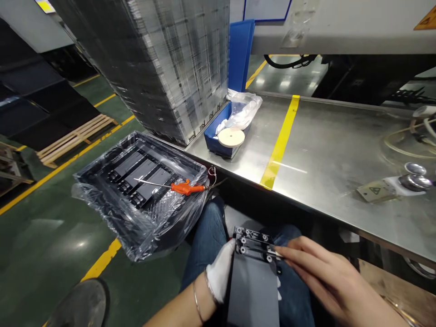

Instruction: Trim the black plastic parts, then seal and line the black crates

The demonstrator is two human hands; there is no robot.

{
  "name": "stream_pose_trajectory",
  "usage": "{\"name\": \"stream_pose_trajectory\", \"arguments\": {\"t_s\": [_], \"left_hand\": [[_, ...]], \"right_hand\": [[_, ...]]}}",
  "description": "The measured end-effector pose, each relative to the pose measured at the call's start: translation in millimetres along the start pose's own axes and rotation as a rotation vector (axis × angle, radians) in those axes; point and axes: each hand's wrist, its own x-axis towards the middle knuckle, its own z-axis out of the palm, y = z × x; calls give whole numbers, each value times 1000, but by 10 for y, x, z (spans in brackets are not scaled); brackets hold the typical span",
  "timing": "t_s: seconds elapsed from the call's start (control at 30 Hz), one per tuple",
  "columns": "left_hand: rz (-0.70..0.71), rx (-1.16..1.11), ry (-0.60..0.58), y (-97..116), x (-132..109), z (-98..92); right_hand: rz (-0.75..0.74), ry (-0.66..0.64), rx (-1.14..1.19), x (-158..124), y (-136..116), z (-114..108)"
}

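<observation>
Over my lap lies a dark grey plastic part [254, 288], a long flat panel with several round bosses at its far end. My left hand [220, 272], in a white glove, grips the panel's left side; its fingers pass out of sight underneath. My right hand [318, 268], bare, pinches a small, thin, pale item [275, 253] against the bossed end. Its kind is too small to make out. White glove fingertips show under the panel's right edge.
Left of my knees, a plastic-lined black crate [136, 236] holds several similar dark parts, with an orange air blow gun [187, 187] across it. On the steel table [316, 150] stand a blue bin [218, 147] with a cream disc [231, 137] and a tall stack of trays [177, 68].
</observation>
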Motion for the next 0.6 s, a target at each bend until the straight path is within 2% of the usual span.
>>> {"name": "stream_pose_trajectory", "arguments": {"t_s": [0.1, 0.27, 0.47, 0.6], "left_hand": [[48, -15, -20, -21, 68, 19], [114, -24, -50, -45, 101, 75], [134, 13, -62, -33, 38, 185], [114, -10, -95, -44, 39, 97]], "right_hand": [[0, 45, -42, -71, -77, 141], [47, 223, -128, -76, -107, 357], [-67, 193, -87, -54, -52, 327], [2, 245, -176, -66, -89, 369]]}}
